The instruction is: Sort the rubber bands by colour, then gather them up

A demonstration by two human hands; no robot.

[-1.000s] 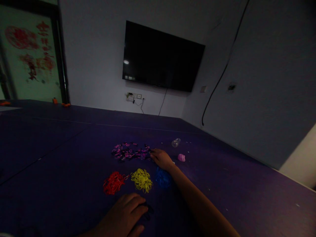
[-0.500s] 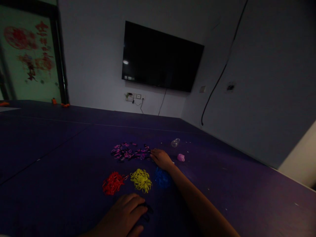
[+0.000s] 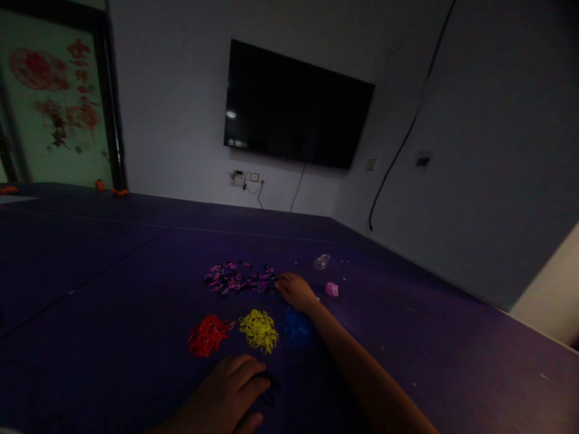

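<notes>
Pretty dim through my head cam, so going left to right. Far left there's a glass door point(image 3: 58, 123) with red decorations, and a couple of orange things point(image 3: 100, 185) sit near the foot of its frame. Coming in along the purple surface point(image 3: 126, 283), I've got a red pile of bands point(image 3: 208, 336), a few loops straggling off its right side.

Nearer the camera is the left hand point(image 3: 233, 386), back up, fingers loosely spread and thumb well apart from them. Further out lies a loose scatter of pink and black bands point(image 3: 233, 281), then a tidy yellow pile point(image 3: 259, 331) in front of that. Some dark loops point(image 3: 272, 384) lie right at the left fingertips; too murky to say what they are.

The right hand point(image 3: 295, 291) is reaching out, well apart from the left, fingertips at the right edge of the scatter. Can't tell if it's pinching a band or just touching. Blue pile point(image 3: 297, 327) sits just beside that wrist. Big black TV point(image 3: 296, 108) on the wall behind, then a clear plastic thing point(image 3: 321, 261), a small pink object point(image 3: 332, 289), and a black cable point(image 3: 409, 128) running down the right wall.
</notes>
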